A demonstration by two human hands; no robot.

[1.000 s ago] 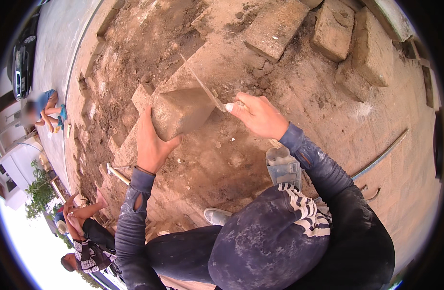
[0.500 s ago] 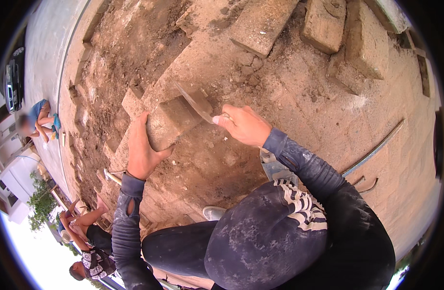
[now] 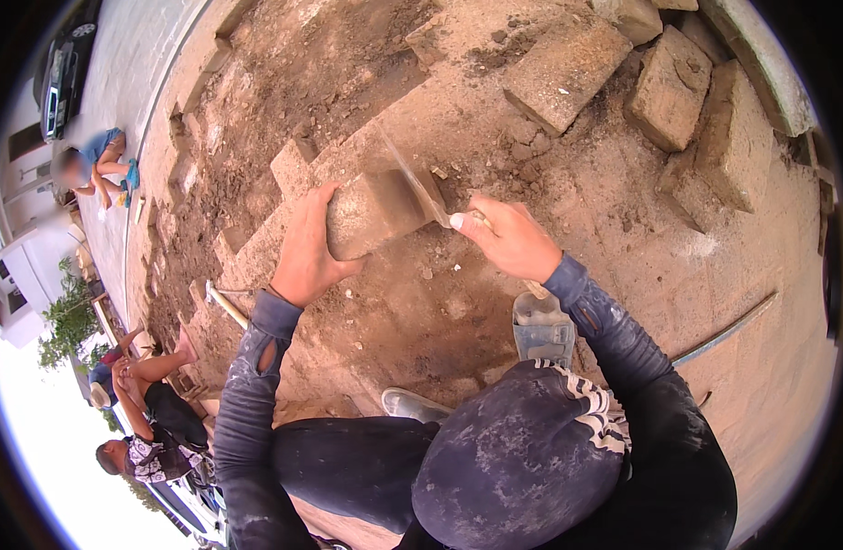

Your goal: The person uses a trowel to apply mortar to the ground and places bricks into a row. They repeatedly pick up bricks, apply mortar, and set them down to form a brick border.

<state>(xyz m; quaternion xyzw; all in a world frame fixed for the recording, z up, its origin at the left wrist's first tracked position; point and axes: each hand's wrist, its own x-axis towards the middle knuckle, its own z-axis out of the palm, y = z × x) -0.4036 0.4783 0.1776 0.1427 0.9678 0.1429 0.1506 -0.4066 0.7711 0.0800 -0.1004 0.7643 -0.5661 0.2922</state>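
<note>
My left hand (image 3: 304,249) grips a grey paving block (image 3: 375,211) by its near end and holds it tilted above the sandy ground. My right hand (image 3: 510,240) is closed round the handle of a trowel (image 3: 419,188), and the thin metal blade lies against the block's right end face. Small crumbs of mortar lie on the sand below the block. Both forearms wear dark torn sleeves, and my bent knees and grey shoes (image 3: 542,325) show beneath the hands.
Laid pavers (image 3: 297,165) edge a dug earth strip at the left. Loose stone blocks (image 3: 564,69) lie at the top, more blocks (image 3: 671,87) to the right. A metal rod (image 3: 728,330) lies at right. Other people sit at the left (image 3: 96,165) and lower left (image 3: 151,403).
The block has been turned and lifted slightly toward the right, and my right hand has brought the trowel blade down along its end face. The view shifted a little.
</note>
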